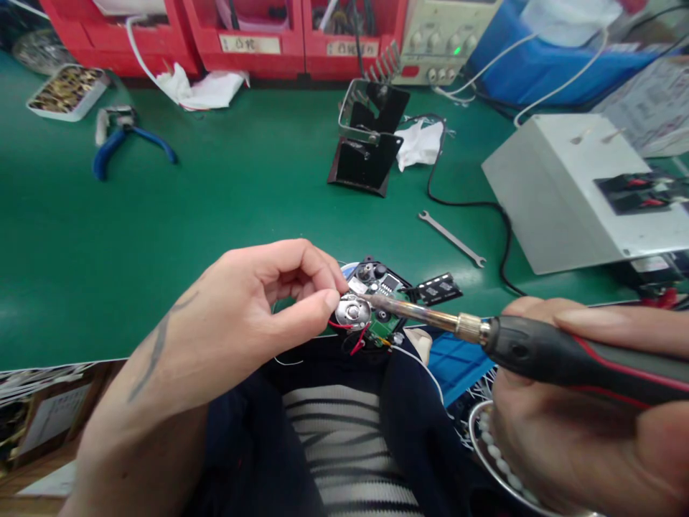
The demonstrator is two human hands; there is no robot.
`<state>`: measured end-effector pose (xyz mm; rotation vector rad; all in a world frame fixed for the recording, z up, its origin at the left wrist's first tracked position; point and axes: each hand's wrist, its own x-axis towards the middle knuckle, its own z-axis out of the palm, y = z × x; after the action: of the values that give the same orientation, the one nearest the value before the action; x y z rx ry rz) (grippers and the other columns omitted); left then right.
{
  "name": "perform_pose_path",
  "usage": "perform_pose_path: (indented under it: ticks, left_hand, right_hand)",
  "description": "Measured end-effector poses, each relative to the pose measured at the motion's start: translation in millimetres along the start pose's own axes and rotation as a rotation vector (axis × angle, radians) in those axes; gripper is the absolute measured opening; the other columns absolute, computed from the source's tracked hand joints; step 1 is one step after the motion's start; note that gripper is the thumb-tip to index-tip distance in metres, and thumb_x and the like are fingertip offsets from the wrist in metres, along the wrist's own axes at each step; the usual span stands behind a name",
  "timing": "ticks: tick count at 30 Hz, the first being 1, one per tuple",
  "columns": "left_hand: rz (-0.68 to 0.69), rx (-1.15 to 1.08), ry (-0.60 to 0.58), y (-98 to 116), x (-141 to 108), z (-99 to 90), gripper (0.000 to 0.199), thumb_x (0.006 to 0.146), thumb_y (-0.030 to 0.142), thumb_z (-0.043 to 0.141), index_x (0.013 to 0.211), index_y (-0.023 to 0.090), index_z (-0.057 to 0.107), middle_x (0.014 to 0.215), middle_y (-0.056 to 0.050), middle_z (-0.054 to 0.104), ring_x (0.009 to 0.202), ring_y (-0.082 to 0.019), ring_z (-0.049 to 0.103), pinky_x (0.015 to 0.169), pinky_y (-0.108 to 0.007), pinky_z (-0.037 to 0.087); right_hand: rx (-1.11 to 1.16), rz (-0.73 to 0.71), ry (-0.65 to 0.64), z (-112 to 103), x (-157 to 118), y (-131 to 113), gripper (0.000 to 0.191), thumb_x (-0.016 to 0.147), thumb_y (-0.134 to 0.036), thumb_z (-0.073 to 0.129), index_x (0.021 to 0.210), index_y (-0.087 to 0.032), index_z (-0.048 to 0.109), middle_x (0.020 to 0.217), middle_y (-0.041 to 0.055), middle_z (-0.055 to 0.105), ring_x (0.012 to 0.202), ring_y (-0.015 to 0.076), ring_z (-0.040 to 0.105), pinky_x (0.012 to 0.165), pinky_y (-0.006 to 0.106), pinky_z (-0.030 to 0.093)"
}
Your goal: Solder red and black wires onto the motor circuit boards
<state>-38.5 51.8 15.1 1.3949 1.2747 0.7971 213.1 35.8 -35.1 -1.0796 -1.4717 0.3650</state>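
My right hand [581,402] is closed around the black and red handle of a soldering iron [484,337]. Its metal tip reaches left to a small electronic assembly [385,323] at the table's front edge, near a round silver part [354,311] on it. Beside that round part, my left hand [285,294] pinches with thumb and forefinger; whatever lies between the fingertips is too small to make out. Red and white wires come off the assembly's lower side. A black flap with chip-like marks [438,289] sticks out on its right.
On the green table [242,165] stand a black iron stand [369,136], an open-end wrench [451,239], blue-handled pliers [123,136] and a tray of brass parts [67,90]. A grey box [581,194] is at right. Red bins [252,61] line the back.
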Motion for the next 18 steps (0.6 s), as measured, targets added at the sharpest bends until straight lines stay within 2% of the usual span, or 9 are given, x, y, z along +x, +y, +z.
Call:
perform_pose_path:
  ticks: [4,8,11,13,16,18]
  left_hand:
    - [0.008,-0.003,0.008,-1,-1,0.9,0.013,0.080,0.021,0.070,0.067,0.022,0.069,0.082,0.004,0.075,0.071,-0.009,0.065,0.063,-0.011,0.051]
    - [0.002,-0.010,0.011,-1,-1,2.2,0.013,0.080,0.021,0.071,0.067,0.022,0.069,0.082,0.003,0.075,0.072,-0.010,0.066,0.063,-0.012,0.052]
    - [0.003,-0.017,0.016,-1,0,2.3,0.014,0.081,0.021,0.071,0.067,0.022,0.069,0.082,0.003,0.075,0.072,-0.009,0.066,0.065,-0.012,0.053]
    - [0.005,-0.021,0.020,-2,0,2.1,0.014,0.081,0.020,0.071,0.067,0.022,0.069,0.082,0.003,0.075,0.073,-0.010,0.066,0.067,-0.013,0.054]
    - [0.014,-0.012,0.025,-2,0,1.8,0.014,0.081,0.020,0.071,0.067,0.022,0.069,0.082,0.002,0.075,0.073,-0.011,0.067,0.068,-0.015,0.056]
    - [0.018,-0.003,0.023,-1,-1,1.8,0.015,0.081,0.020,0.071,0.066,0.021,0.068,0.080,0.002,0.075,0.071,-0.011,0.066,0.066,-0.014,0.055]
  right_hand:
    - [-0.037,0.022,-0.003,25,2,-21,0.036,0.100,-0.058,0.057,0.114,-0.030,0.074,0.106,0.0039,0.071,0.092,0.0279,0.076,0.052,0.036,0.058]
    - [-0.042,0.024,0.003,24,2,-31,0.033,0.101,-0.052,0.057,0.116,-0.029,0.074,0.108,0.0034,0.072,0.093,0.0273,0.076,0.052,0.035,0.059]
    - [-0.056,-0.027,0.031,19,0,-35,0.032,0.102,-0.050,0.056,0.112,-0.028,0.076,0.104,0.0027,0.073,0.089,0.0245,0.075,0.051,0.035,0.055]
    - [-0.097,-0.061,0.109,21,-3,-39,0.031,0.102,-0.047,0.055,0.103,-0.026,0.078,0.096,0.0023,0.072,0.083,0.0206,0.072,0.050,0.034,0.051]
    - [-0.190,-0.023,0.316,27,-5,-44,0.033,0.101,-0.040,0.058,0.081,-0.023,0.077,0.078,0.0001,0.070,0.068,0.0121,0.061,0.051,0.034,0.042]
    - [-0.206,-0.013,0.401,31,-5,-44,0.032,0.098,-0.036,0.063,0.073,-0.022,0.075,0.072,-0.0023,0.069,0.061,0.0087,0.056,0.051,0.036,0.038]
